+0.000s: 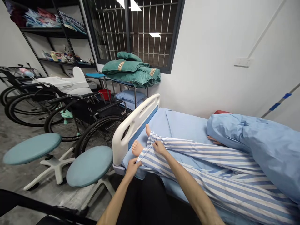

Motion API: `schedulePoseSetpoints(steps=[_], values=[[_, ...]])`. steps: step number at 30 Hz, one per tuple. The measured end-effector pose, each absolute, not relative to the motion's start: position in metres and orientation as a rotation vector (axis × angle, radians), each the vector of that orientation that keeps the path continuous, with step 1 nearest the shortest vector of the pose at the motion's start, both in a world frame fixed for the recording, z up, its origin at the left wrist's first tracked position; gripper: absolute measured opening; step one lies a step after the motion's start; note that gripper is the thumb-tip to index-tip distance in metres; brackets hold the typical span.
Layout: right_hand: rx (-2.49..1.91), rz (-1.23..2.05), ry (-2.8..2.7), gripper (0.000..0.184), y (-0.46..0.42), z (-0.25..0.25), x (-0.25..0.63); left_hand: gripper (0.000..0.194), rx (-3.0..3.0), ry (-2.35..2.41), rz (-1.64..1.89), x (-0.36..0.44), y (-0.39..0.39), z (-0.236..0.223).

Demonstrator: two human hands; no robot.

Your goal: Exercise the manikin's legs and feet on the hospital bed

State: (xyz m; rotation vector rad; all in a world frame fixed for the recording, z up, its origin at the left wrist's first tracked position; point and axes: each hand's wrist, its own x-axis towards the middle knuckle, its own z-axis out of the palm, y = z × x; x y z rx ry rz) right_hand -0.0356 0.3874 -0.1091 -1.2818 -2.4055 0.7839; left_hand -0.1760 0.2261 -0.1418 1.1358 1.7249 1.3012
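Blue-and-white striped pajama trousers (199, 147) cover the legs of a figure lying on the bed. My left hand (132, 166) is closed on the near trouser leg's hem, close to the ankle. Higher on the same cuff, my right hand (159, 147) pinches the striped cloth between the two legs. Just beyond my hands, a bare near foot (137, 148) sticks out of the hem. The far foot (147, 129) points up beside it. A light blue quilt (253, 137) hides the figure's upper body, with a hand (216, 140) showing at its edge.
The bed's white footboard (138, 115) stands left of the feet. Two round blue-green stools (90, 165) and black wheelchairs (93, 109) crowd the left side. Folded green quilts (132, 70) are stacked on a stand below the barred window. Shelves (56, 31) hold cloths and bottles.
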Motion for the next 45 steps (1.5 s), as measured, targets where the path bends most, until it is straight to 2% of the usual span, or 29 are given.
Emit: schedulePoseSetpoints(steps=[6,10,14,16,21,28,33,36,39,41,45], values=[[-1.225,0.664,-2.328,0.026,0.395,-0.072,-0.032,0.016,1.29,1.62,1.223,-0.184,0.228,-0.114],[-1.286,0.669,-2.38,0.026,0.386,-0.078,-0.027,0.011,1.319,1.804,1.183,-0.191,0.226,-0.133],[-1.366,0.692,-2.413,0.025,0.37,-0.092,-0.026,0.021,1.282,2.026,1.179,-0.2,0.223,-0.157],[-1.381,0.689,-2.435,0.028,0.363,-0.096,-0.024,0.022,1.239,2.049,1.222,-0.204,0.221,-0.163],[-1.326,0.588,-2.504,0.037,0.346,-0.1,-0.006,0.012,1.166,1.957,1.198,-0.202,0.214,-0.165],[-1.306,0.397,-2.579,0.04,0.321,-0.108,0.025,0.033,1.333,1.751,1.247,-0.181,0.22,-0.147],[-1.421,0.539,-2.713,0.05,0.321,-0.11,0.022,0.039,1.232,2.07,1.367,-0.163,0.238,-0.123],[-1.469,0.565,-2.754,0.058,0.324,-0.111,0.019,0.03,1.239,2.266,1.378,-0.154,0.245,-0.112],[-1.468,0.524,-2.748,0.06,0.324,-0.112,0.019,0.024,1.45,2.349,1.469,-0.143,0.251,-0.106],[-1.456,0.503,-2.742,0.061,0.322,-0.114,0.019,0.023,1.733,2.236,1.447,-0.135,0.257,-0.107],[-1.456,0.503,-2.762,0.055,0.323,-0.115,0.02,0.023,2.1,1.868,1.053,-0.12,0.278,-0.118]])
